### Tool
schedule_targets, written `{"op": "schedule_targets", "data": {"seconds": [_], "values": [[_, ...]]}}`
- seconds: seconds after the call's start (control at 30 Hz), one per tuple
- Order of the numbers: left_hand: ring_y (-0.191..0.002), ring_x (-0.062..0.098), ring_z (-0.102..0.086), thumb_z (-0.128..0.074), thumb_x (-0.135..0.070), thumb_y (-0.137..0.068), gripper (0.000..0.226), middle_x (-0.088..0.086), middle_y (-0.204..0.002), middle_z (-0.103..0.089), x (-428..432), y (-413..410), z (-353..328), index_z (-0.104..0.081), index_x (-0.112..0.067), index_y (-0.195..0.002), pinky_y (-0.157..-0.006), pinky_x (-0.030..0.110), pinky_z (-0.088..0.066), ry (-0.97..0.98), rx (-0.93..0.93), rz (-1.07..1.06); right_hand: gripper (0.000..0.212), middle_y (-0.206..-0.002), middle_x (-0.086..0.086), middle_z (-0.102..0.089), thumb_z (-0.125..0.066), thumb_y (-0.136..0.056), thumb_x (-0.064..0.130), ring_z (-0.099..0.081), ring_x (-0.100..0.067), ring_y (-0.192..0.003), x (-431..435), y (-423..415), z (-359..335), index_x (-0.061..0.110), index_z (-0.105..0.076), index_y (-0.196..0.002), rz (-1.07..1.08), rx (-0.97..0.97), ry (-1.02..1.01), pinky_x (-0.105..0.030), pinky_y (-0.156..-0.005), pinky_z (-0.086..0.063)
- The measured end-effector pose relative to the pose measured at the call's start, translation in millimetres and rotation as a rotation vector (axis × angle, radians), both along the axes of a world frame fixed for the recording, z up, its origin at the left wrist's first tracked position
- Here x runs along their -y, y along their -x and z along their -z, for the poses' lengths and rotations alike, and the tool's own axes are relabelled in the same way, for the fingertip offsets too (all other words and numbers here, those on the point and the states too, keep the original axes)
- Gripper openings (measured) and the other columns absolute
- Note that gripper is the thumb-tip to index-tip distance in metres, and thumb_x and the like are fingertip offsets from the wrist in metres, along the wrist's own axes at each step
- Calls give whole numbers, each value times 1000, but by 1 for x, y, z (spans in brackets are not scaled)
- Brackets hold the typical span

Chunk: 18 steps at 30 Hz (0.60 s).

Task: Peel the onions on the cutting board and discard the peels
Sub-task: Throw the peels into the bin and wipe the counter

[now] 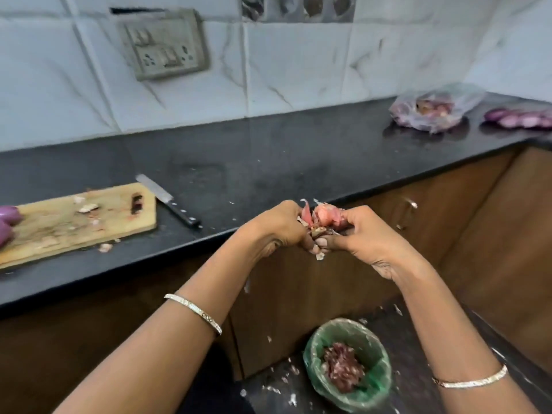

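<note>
Beside black counter (268, 162), onion peels (325, 215) in joint grip of left hand (277, 228) and right hand (367, 234).

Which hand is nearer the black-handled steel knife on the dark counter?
Left. The left hand holds pink onion peels to the right of the black-handled steel knife; the right hand holds them farther right.

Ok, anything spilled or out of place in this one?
Yes: peel scraps lie scattered on the floor around the green-lined bin, outside it, and a stray piece sits on the counter by the cutting board. The left hand and right hand grip a bunch of peels.
</note>
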<state>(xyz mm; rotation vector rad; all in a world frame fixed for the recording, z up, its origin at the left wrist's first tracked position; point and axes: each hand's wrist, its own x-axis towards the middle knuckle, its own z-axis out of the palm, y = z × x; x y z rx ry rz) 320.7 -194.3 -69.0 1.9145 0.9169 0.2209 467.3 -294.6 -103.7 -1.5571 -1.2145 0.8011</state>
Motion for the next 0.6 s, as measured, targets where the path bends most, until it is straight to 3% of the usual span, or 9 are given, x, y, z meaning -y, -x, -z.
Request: {"op": "schedule_targets", "data": {"seconds": [0.1,0.23,0.33,0.43,0.6], "values": [[-79,22,-64,-84,12,-65,28,11,-80,-71,19,-35,35,-69,-11,-71,-87,37,-57,44,-12,102,20,-93,-12,-78,-82,-76,-3,-71,-19,-91,32,-26,35,11,-79,-90,62,-64,31,-46,-98,-55],[-81,20,-64,-84,10,-67,29,6,-80,-70,40,-78,93,-69,-12,-80,-79,29,-52,130,-108,171,22,-93,-11,-78,-77,-78,-9,-72,-16,-88,67,-59,91,5,-77,-95,141,-163,108,-30,-82,-57],[-88,20,-62,-82,8,-71,35,1,-82,-64,50,-107,132,-61,-17,-82,-85,30,-52,204,-172,160,20,-91,-12,-78,-77,-78,-9,-73,-16,-83,82,-78,134,2,-76,-96,211,-255,157,-24,-73,-58],[-99,22,-59,-83,3,-75,37,-2,-87,-58,58,-133,176,-54,-18,-86,-94,31,-51,293,-261,149,20,-92,-15,-78,-79,-76,-6,-73,-20,-84,96,-95,179,0,-77,-95,269,-320,217,-30,-77,-61],[-110,24,-61,-85,2,-72,52,8,-114,-65,69,-158,250,-61,-6,-117,-97,32,-53,347,-367,152,25,-98,-16,-77,-83,-74,2,-72,-31,-97,110,-114,255,1,-77,-98,331,-371,376,-45,-95,-57]]}}
